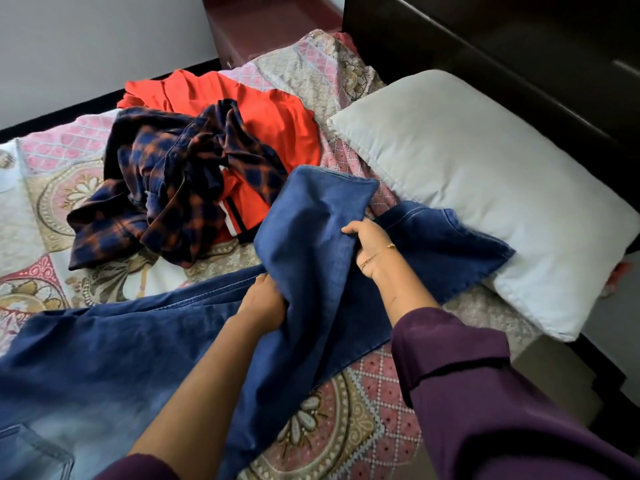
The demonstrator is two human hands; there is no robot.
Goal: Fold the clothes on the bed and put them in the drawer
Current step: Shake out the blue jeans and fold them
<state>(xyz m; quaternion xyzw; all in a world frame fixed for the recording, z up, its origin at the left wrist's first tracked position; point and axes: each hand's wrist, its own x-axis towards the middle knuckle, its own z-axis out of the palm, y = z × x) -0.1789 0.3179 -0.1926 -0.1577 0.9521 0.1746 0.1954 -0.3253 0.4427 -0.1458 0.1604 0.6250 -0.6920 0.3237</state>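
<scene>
fingers of both the left hand (263, 301) and right hand (372, 249) curl tight, gripping the jeans (311, 237). a plaid shirt (173, 174) lies beyond them on the bed (329, 427).

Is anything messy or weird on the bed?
Yes. The plaid shirt lies crumpled in a heap on the orange garment, both unfolded. One end of the jeans, held by both hands, spills onto the pillow.

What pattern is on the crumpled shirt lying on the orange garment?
Navy and orange plaid; the shirt shows best in the head view.
</scene>
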